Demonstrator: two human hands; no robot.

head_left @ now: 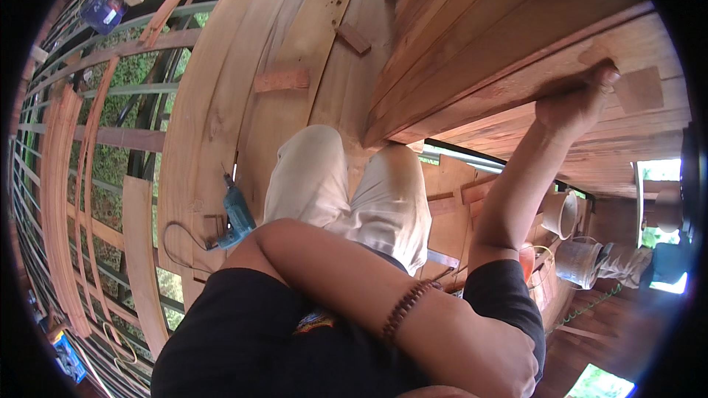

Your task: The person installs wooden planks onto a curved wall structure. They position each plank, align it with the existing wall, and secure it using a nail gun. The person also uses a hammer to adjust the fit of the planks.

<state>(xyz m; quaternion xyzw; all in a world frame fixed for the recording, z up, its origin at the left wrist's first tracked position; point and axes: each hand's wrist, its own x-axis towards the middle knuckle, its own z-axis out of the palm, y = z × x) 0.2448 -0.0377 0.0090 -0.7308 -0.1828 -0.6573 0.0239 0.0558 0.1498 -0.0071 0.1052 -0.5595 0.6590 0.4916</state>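
Seen with left hand tucked beside the black sleeve, lower right, and right hand against the plank panel, upper right, with fingers too hidden to tell open from closed, seemingly steadying the wood, with firm contact called for next.

Timber building site, partly planked floor, open framework above greenery, corded drill, loose boards, buckets
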